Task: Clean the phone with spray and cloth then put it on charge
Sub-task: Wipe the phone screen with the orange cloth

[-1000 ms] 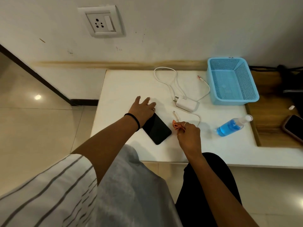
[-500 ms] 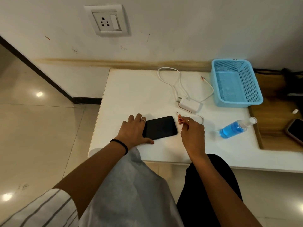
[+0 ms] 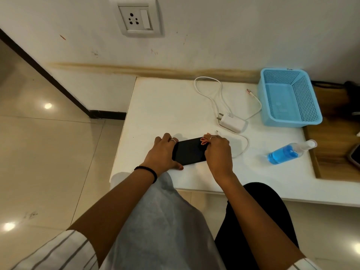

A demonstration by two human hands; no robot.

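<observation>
A black phone point(image 3: 190, 151) lies flat, screen up, near the front of the white table point(image 3: 165, 106). My left hand point(image 3: 162, 154) grips its left end, thumb along the near edge. My right hand point(image 3: 218, 152) is closed on a small orange cloth point(image 3: 204, 141) and presses it onto the phone's right end. A spray bottle point(image 3: 288, 152) of blue liquid lies on its side to the right. The white charger plug point(image 3: 231, 122) with its cable point(image 3: 212, 94) rests behind my hands.
A light blue mesh basket point(image 3: 303, 117) stands at the table's back right. The wall socket point(image 3: 137, 17) is above the table on the wall. A wooden surface point(image 3: 331, 152) adjoins the table on the right, with another phone point(image 3: 355, 155) at the frame edge.
My left hand turned the phone from a diagonal to lying sideways and took hold of its left end. My right hand brought the cloth leftward onto the phone's right end.
</observation>
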